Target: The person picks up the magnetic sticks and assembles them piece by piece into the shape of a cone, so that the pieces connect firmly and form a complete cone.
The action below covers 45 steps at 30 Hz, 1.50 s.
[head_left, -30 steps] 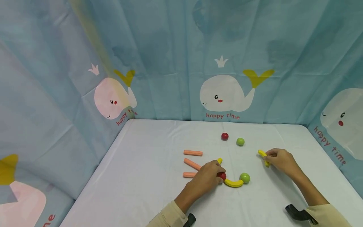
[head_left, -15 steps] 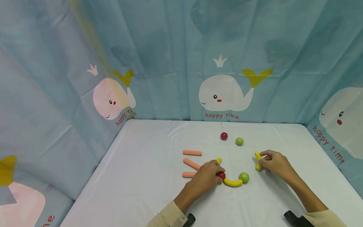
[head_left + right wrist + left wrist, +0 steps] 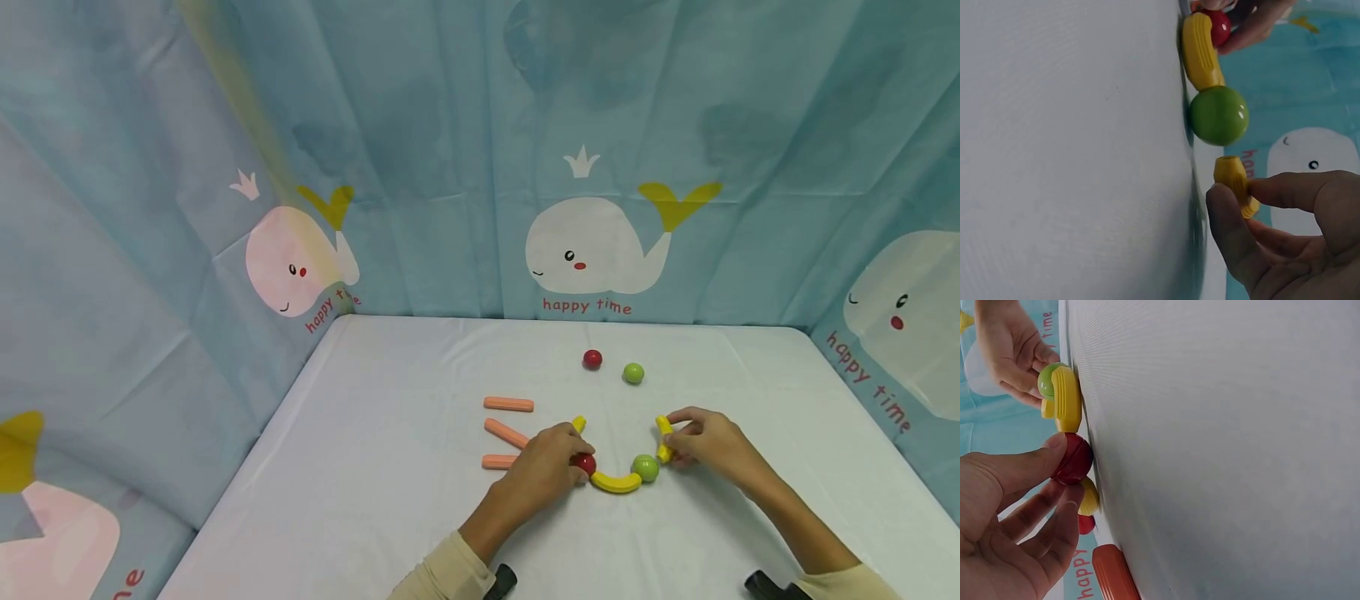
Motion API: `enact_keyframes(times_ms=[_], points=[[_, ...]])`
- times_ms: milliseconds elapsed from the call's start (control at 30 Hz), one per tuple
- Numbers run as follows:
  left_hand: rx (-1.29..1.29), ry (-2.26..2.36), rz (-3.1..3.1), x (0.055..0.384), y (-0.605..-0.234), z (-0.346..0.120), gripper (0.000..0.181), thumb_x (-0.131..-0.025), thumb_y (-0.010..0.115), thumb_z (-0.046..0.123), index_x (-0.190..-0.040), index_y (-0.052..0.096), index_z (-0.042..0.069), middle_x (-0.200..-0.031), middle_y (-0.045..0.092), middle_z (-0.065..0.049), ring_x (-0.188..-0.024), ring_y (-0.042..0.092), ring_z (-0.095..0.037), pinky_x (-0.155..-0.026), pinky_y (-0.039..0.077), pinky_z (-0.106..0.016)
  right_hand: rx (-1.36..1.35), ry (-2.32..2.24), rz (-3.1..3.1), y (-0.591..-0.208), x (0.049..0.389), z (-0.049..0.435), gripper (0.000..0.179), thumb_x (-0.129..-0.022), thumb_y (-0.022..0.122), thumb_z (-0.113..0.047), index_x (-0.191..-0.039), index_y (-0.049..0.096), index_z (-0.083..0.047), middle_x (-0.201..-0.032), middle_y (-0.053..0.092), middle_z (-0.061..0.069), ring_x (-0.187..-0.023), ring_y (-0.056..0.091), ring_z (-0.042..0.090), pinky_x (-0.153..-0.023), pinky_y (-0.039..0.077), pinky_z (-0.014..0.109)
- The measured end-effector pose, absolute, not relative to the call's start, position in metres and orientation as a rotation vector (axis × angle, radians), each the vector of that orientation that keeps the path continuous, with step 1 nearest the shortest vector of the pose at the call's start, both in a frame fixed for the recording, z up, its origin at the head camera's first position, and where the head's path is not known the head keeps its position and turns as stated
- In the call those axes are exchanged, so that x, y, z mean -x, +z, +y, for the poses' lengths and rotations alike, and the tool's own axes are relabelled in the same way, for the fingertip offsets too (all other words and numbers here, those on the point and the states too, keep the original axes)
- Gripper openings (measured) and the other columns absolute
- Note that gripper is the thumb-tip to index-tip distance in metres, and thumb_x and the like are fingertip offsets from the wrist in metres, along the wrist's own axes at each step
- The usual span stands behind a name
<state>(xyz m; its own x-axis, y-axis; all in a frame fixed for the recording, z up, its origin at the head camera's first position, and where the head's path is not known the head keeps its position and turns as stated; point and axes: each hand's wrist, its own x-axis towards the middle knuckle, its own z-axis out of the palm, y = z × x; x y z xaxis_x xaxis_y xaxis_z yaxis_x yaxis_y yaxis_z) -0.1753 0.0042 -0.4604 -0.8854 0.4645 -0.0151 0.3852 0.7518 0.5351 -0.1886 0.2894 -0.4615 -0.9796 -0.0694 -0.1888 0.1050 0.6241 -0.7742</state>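
Observation:
In the head view my left hand (image 3: 538, 467) pinches a glossy red ball (image 3: 585, 463) between thumb and fingers, low on the white table. A curved yellow toy banana (image 3: 617, 484) runs from this ball to a green ball (image 3: 646, 468). Beyond my left fingers pokes the tip of another yellow piece (image 3: 580, 423), its rest hidden. My right hand (image 3: 712, 446) pinches a second toy banana (image 3: 663, 429) by its side, just right of the green ball. The right wrist view shows that banana (image 3: 1232, 175) with a small gap to the green ball (image 3: 1219, 115).
Three ridged orange sticks (image 3: 508, 404) lie left of my left hand, one partly covered by it. Farther back sit another red ball (image 3: 592, 359) and another green ball (image 3: 633, 373). A blue curtain (image 3: 450, 208) with whale prints borders the white table (image 3: 390, 517).
My right hand has brought its toy banana leftward and nearer, turning it more upright in the head view, to beside the green ball. My left hand stays on the red ball.

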Motion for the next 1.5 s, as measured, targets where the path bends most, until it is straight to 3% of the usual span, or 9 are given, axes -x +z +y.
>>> enact_keyframes(times_ms=[500,1033,1500], points=[[-0.722,0.824,2.804,0.177,-0.461,0.003,0.034,-0.088,0.088,0.014,-0.122,0.081,0.017,-0.115,0.069,0.008,-0.106,0.062,-0.004,-0.087,0.054,-0.018,-0.038,-1.330,2.581,-0.464,0.185,0.282,0.051,-0.099,0.071,-0.011,-0.140,0.053,0.014,-0.097,0.070,0.013,-0.078,0.072,0.022,-0.070,0.063,0.032],[-0.763,0.801,2.815,0.176,-0.461,0.003,0.034,-0.087,0.089,0.013,-0.120,0.081,0.017,-0.114,0.070,0.006,-0.097,0.059,-0.004,-0.082,0.051,-0.016,-0.007,-1.326,2.565,-0.465,0.187,0.281,0.050,-0.100,0.071,-0.012,-0.140,0.054,0.013,-0.097,0.072,0.012,-0.080,0.073,0.022,-0.070,0.063,0.033],[-0.788,0.808,2.797,0.177,-0.462,0.002,0.035,-0.087,0.088,0.013,-0.121,0.081,0.018,-0.117,0.071,0.008,-0.112,0.064,-0.006,-0.095,0.054,-0.020,0.013,-1.266,2.613,-0.466,0.188,0.278,0.048,-0.098,0.074,-0.015,-0.137,0.060,0.009,-0.097,0.073,0.009,-0.077,0.072,0.021,-0.073,0.060,0.033]])
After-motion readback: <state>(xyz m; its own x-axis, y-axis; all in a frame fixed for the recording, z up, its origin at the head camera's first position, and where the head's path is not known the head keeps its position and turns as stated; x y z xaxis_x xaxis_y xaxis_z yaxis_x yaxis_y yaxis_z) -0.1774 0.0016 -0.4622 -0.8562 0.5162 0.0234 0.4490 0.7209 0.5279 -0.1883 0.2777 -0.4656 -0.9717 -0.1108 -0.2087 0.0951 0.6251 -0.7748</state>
